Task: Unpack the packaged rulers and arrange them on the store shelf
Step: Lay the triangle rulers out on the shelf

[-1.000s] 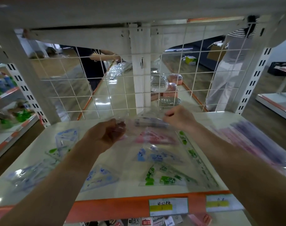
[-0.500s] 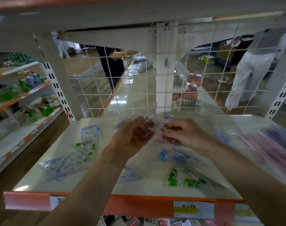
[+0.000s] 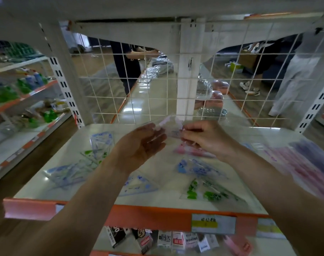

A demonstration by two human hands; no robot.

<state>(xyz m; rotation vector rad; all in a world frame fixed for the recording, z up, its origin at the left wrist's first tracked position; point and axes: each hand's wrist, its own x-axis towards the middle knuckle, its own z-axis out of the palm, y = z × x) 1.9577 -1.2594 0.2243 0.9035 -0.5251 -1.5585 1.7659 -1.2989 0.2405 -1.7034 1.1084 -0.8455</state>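
One left hand (image 3: 139, 145) and one right hand (image 3: 207, 139) hold one clear packet (image 3: 171, 126). Roughly seven loose rulers (image 3: 137, 185) lie below, too blurred to count exactly, beside one pile of packaged rulers (image 3: 308, 163). Two price labels (image 3: 213, 223) and two people (image 3: 129, 67) also show.

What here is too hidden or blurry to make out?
Head view only:
1. Clear wrapper pinched by left hand and right hand: blur and the hands hide its contents.
2. Price label: print blurred.
3. Pink and purple packs: motion-smeared, cut by right edge.
4. Small boxes below: print too blurred to read.
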